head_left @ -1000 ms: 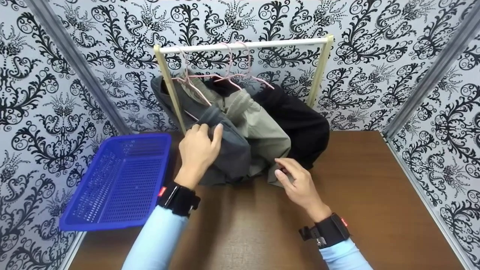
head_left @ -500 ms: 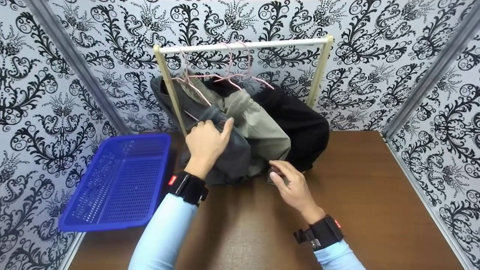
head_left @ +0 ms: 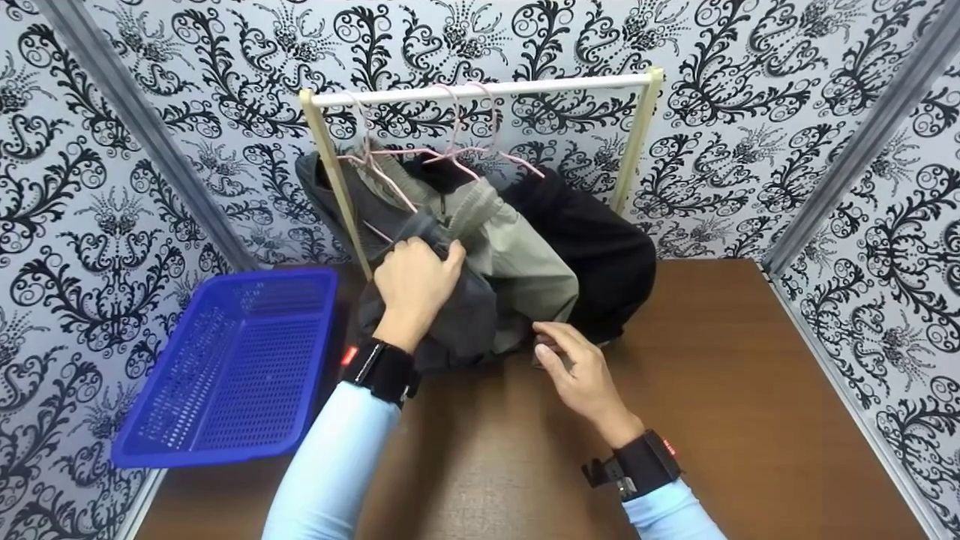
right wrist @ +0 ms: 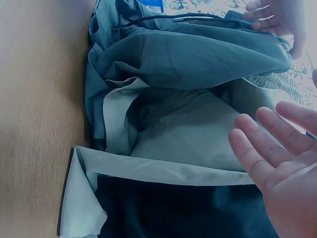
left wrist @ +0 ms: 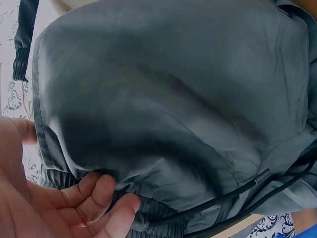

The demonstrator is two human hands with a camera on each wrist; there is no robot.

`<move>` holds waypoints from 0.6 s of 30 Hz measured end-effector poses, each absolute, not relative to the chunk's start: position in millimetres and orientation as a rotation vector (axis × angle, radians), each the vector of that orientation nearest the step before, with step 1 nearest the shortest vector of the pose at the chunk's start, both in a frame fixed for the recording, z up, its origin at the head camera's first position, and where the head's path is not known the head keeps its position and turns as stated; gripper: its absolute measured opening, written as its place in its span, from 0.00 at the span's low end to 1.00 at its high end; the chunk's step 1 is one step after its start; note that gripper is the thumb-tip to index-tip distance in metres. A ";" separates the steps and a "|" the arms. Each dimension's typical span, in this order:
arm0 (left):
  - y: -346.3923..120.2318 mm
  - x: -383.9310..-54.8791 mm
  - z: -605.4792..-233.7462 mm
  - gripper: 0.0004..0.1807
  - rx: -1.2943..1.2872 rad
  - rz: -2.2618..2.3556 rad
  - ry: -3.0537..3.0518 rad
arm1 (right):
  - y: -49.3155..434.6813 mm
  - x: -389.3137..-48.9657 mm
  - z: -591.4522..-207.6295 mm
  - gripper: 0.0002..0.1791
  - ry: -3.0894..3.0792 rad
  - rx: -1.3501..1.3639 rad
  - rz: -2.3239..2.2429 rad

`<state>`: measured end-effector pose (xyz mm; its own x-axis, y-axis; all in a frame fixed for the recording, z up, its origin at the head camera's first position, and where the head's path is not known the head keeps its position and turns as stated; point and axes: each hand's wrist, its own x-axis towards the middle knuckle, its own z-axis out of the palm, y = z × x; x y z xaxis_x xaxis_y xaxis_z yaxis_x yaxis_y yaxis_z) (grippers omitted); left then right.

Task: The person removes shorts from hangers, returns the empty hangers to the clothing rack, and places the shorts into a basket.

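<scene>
**Dark grey garment at the left end of the clothes rack, a hand at its waistband**

The dark grey garment point(head_left: 465, 319) sits at the left end of the rack point(head_left: 562, 85), below the leftmost pink hanger point(head_left: 391, 185). Its cloth is smooth and slightly sheened, bulging in soft, rounded folds with a stitched seam along one edge. The waistband point(left wrist: 158, 213) is gathered and elastic, and from it trails a dark drawstring point(left wrist: 218, 201).

In front of the rack's left end, the left hand point(head_left: 418, 281) touches the waistband with bent fingers; whether they pinch the cloth I cannot tell. The right hand point(head_left: 581, 367), out in front of the rack's right half, is relaxed with fingers loosely extended, near the wide hem point(right wrist: 158, 168) of a pale grey-green garment point(head_left: 529, 255) under the rack's middle. A black garment point(head_left: 619, 259) hangs towards the rack's right post.

Left of the rack, a blue perforated basket point(head_left: 255, 382) rests on the brown surface point(head_left: 720, 375).
</scene>
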<state>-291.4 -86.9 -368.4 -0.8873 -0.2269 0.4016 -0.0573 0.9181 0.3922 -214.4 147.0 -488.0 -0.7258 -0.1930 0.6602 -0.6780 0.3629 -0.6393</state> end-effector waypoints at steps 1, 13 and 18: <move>-87.0 -291.8 -368.5 0.36 0.208 -0.531 -2.630 | 146.9 -214.7 -487.6 0.18 -2.149 0.753 1.344; -94.1 -297.4 -371.9 0.26 0.128 -0.855 -2.667 | 149.0 -216.9 -480.7 0.17 -2.173 0.728 1.364; -96.1 -301.6 -374.1 0.20 0.094 -1.096 -2.679 | 152.0 -218.1 -483.3 0.17 -2.175 0.707 1.399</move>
<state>-301.6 -96.1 -374.1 -0.9679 -0.1513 0.2006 0.0325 0.7160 0.6973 -218.1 152.0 -483.3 -0.7637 -0.1737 0.6218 -0.6378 0.3519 -0.6851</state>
